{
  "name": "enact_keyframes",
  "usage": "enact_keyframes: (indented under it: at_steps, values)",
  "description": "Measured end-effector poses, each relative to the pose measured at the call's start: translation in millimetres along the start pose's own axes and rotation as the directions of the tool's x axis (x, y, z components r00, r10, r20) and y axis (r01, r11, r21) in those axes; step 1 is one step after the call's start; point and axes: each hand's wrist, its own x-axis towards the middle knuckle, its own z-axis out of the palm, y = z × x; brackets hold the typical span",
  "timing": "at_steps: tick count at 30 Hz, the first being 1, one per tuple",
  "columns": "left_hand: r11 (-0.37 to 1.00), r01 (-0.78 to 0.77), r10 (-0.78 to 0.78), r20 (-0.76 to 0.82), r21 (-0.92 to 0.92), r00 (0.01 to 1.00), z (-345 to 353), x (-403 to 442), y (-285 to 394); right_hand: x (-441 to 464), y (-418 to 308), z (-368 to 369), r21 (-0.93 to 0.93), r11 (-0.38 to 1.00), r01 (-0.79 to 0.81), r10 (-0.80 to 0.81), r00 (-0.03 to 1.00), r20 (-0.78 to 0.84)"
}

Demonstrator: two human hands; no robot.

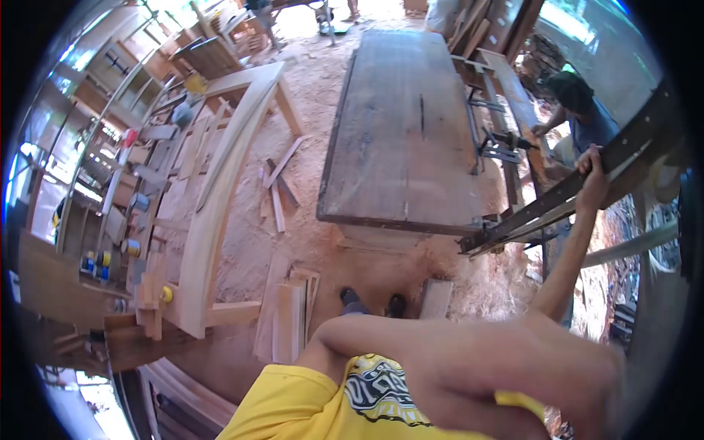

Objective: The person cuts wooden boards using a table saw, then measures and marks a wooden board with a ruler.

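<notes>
My right hand (592,170) is raised at the right, fingers wrapped round a long dark bar (528,210) with small holes along its side. The bar slants from the upper right down to the near right corner of a large dark wooden slab (396,139). Across my chest reaches my left arm, bringing my left hand (572,374) close to my right shoulder. Motion blur hides its fingers, and I cannot see whether it touches anything. Metal clamps (502,147) line the slab's right edge.
A person (579,110) crouches at the right, beyond the clamps. To the left stands a pale wooden frame (220,198) with legs. Loose strips (279,183) and stacked boards (293,304) lie on the sawdust-covered floor (315,110). Shelves with tins (132,246) fill the far left.
</notes>
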Motion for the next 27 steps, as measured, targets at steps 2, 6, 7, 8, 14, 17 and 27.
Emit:
enact_keyframes:
  at_steps: [2,6,7,8,14,17,27]
  values:
    - [0.951,-0.018,0.02,0.002,-0.307,1.0,28,4,-1,-3,-4,4,0.046,0.999,0.021,-0.023,0.999,0.036]
    - [0.868,0.224,-0.038,0.39,-0.443,0.92,12,-3,-12,0,0,2,0.019,1.0,0.013,-0.012,1.0,-0.024]
    - [0.872,0.267,-0.039,0.486,-0.41,0.873,5,-3,-17,-5,-3,5,0.045,0.998,0.052,-0.051,0.998,-0.021]
    - [0.858,0.288,-0.04,0.504,-0.425,0.863,12,1,-25,-5,-5,7,0.059,0.997,0.044,-0.04,0.997,-0.061]
    - [0.915,0.14,0.046,0.441,-0.379,0.896,-1,-8,-32,-8,-3,7,0.067,0.995,0.071,-0.076,0.994,0.078]
    - [0.997,0.047,-0.011,0.535,-0.054,0.845,-17,-7,-27,-9,-8,7,0.089,0.995,0.032,-0.033,0.999,0.012]
    - [0.949,-0.228,0.096,0.491,0.217,0.866,-16,-24,-20,-7,0,2,0.116,0.993,0.025,-0.033,0.997,0.069]
